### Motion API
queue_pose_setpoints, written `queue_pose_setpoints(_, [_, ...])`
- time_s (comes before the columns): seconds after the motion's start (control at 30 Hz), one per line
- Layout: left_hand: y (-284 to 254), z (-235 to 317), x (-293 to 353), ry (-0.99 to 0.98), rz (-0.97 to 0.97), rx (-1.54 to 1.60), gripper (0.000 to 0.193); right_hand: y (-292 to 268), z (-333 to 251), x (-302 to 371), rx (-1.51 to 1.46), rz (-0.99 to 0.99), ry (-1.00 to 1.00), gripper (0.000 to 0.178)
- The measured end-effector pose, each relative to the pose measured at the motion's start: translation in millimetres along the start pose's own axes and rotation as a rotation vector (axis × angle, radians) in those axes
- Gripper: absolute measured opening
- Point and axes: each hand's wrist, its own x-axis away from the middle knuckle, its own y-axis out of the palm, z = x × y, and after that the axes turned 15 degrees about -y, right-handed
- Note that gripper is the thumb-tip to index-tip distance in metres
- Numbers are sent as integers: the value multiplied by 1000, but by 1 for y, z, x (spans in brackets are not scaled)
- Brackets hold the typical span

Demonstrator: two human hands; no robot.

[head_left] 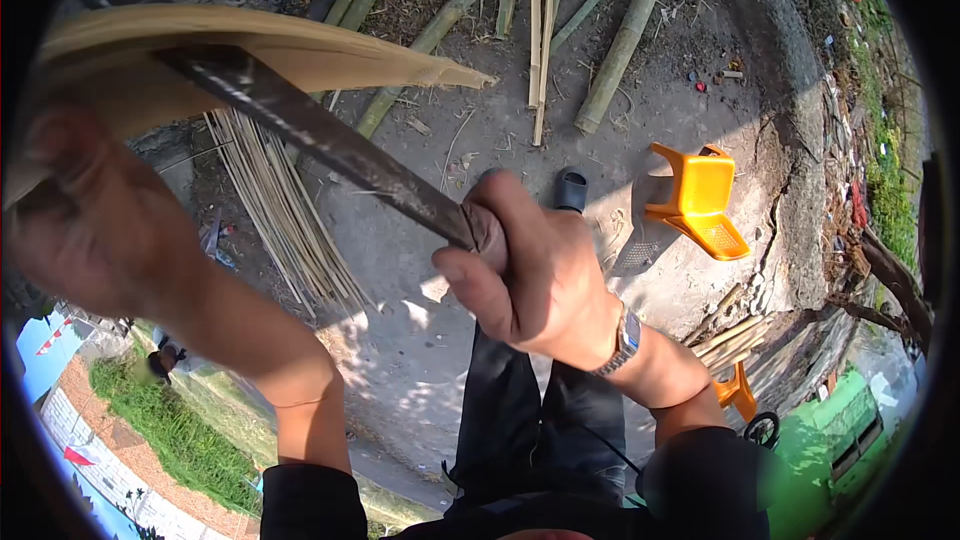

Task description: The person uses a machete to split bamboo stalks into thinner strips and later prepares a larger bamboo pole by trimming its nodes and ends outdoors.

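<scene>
My right hand (545, 275) is wrapped round the handle of a long machete (330, 145), its thumb and fingers closed. The dark blade slants up to the left and meets a split bamboo piece (330, 55). It passes behind the upper part of the bamboo, and its far end shows beyond at the upper left. The bamboo is pale and curved, with a ragged tip pointing right. Close to the left rim, my left hand (100, 215), a little blurred, grips the bamboo's near end. Its fingers are partly hidden in shadow there.
A bundle of thin bamboo strips (285, 210) lies on the ground at left. Bamboo poles (625, 45) and split lengths (537, 30) lie ahead. An orange plastic chair (703, 195) is at right, near a cracked concrete edge (785, 200). More cut pieces (730, 345) lie at lower right.
</scene>
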Motion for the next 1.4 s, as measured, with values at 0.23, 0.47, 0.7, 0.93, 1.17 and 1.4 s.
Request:
queue_pose_setpoints(0.23, [68, -136, 227, -556, -233, 221, 78, 21, 253, 141, 443, -245, 410, 49])
queue_pose_setpoints(0.47, [111, -185, 170, -616, -372, 806, 70, 12, 267, 64, 266, -56, 452, 54])
queue_pose_setpoints(0.7, [219, -177, 51, -867, -798, 1348, 72, -48, 276, 40, -117, -252, 800, 60])
queue_pose_setpoints(0.93, [247, -163, 60, -685, -1244, 1202, 75, -36, 277, 39, -146, -210, 823, 55])
queue_pose_setpoints(1.17, [242, -168, 82, -773, -641, 1164, 83, 65, 257, 41, -180, 36, 825, 68])
queue_pose_setpoints(1.4, [237, -163, 76, -867, -871, 1212, 102, 92, 266, 73, -94, 184, 720, 62])
